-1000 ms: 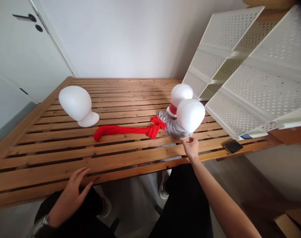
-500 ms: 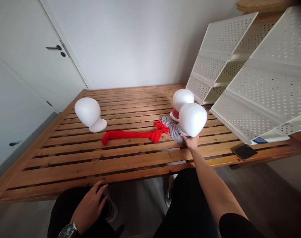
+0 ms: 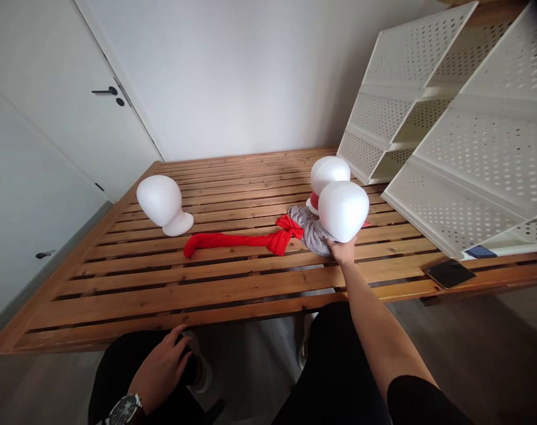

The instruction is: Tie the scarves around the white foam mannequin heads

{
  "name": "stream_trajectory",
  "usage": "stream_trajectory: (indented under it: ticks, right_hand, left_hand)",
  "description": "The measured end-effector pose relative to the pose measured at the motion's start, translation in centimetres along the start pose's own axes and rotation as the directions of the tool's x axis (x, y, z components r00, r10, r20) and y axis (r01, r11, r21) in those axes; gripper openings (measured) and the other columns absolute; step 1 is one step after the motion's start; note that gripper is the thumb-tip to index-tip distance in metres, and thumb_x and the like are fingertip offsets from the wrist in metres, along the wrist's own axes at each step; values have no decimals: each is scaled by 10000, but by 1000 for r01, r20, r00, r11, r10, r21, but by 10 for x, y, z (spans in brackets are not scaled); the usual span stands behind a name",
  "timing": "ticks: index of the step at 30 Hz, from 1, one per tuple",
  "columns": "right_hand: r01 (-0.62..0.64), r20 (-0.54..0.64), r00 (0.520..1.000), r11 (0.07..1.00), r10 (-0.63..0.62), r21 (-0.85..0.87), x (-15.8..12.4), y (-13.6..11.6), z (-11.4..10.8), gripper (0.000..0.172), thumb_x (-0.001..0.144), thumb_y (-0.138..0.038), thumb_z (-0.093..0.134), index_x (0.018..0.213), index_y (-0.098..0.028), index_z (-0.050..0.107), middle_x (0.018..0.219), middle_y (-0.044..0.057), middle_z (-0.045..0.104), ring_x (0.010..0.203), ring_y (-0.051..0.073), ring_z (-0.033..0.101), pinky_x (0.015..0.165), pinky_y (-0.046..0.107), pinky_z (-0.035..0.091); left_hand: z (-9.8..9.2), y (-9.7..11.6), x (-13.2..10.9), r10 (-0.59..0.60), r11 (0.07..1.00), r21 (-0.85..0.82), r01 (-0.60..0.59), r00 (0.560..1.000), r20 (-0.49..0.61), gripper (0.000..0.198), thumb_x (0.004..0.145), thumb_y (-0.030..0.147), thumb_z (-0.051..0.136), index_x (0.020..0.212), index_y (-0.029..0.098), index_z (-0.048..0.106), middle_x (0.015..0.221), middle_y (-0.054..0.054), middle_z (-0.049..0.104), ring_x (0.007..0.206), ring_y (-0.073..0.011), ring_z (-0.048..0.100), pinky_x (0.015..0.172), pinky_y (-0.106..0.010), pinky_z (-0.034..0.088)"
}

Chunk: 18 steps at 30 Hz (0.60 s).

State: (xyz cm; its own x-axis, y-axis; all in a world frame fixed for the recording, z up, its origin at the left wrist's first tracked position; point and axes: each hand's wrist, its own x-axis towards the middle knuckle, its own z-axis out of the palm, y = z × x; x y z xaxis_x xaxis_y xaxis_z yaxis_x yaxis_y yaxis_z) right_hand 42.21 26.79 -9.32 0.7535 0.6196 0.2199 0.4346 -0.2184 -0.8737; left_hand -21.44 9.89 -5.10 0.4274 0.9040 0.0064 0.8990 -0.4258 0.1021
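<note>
Head view: right hand (image 3: 341, 251) under foam head (image 3: 343, 211), fingers against it, hold unclear; left hand (image 3: 161, 372) loosely curled, empty, by thigh (image 3: 118, 360).

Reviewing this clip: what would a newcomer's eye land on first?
First comes the bright red knotted fabric, stretched across the slatted wooden table and meeting grey cloth. Beside it stand smooth white egg-shaped mannequin heads, the nearest against the right hand. Large white perforated panels lean at the right.
</note>
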Motion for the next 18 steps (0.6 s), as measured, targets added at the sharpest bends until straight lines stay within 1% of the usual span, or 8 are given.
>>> stream_trajectory:
  ticks: [2,4,6,8,11,14,16,18]
  right_hand:
    - [-40,11,999,998,39,50,0,-5,-2,1339,477,-571,917,1546,-86,274,1515,263,443,1336,364,529,1126,445,458]
    - [0,7,1000,997,0,73,3,-10,-1,1372,458,-565,937,1572,-135,261,1562,223,417,1408,353,473,1185,459,407]
    - [58,7,998,995,-58,86,6,-15,3,1362,457,-563,942,1584,-186,276,1577,173,431,1446,338,436,1229,481,352]
    - [47,15,999,995,-49,88,11,-16,8,1307,465,-567,937,1566,-200,336,1556,151,476,1443,338,442,1241,506,329]
    - [-3,23,1000,994,1,106,16,-15,15,1223,495,-566,925,1531,-165,413,1500,160,543,1403,335,493,1224,498,367]
    - [41,14,999,990,-43,133,16,-14,15,1194,527,-520,919,1540,-151,407,1484,159,562,1376,308,532,1198,446,420]
    - [71,-7,997,988,-70,138,15,-15,13,1203,518,-492,919,1547,-158,394,1490,148,559,1381,298,530,1197,435,426]
    - [48,-29,999,988,-44,143,13,-17,10,1213,493,-488,919,1537,-155,399,1489,147,558,1386,302,525,1207,452,417]
  left_hand:
    - [1,0,0,-3,1000,9,3,1000,25,348,955,440,504,1126,275,759,1456,-84,611,1231,-324,670,1031,-484,583]
    - [2,0,-1,1,1000,24,-2,998,55,366,969,443,494,1138,253,758,1467,-98,602,1225,-318,671,1031,-472,579]
    - [2,-1,-2,7,999,32,-9,996,84,376,977,449,492,1141,242,760,1470,-111,598,1211,-312,677,1031,-470,576]
    - [1,-1,-3,5,999,33,-9,994,105,381,980,454,489,1141,243,762,1466,-118,600,1200,-309,681,1030,-478,576]
    - [0,-1,-2,-13,1000,26,10,993,118,380,981,457,489,1137,250,766,1453,-112,610,1177,-300,691,1030,-474,577]
    - [0,-1,1,-20,1000,27,17,991,129,382,983,443,479,1142,248,767,1453,-105,609,1173,-291,691,1033,-469,576]
    - [1,-1,3,-12,999,32,7,990,140,389,986,435,467,1142,243,768,1455,-105,606,1183,-291,686,1033,-474,575]
    - [1,0,4,-9,999,32,4,989,148,390,983,435,468,1135,244,771,1449,-105,610,1180,-296,686,1028,-480,578]
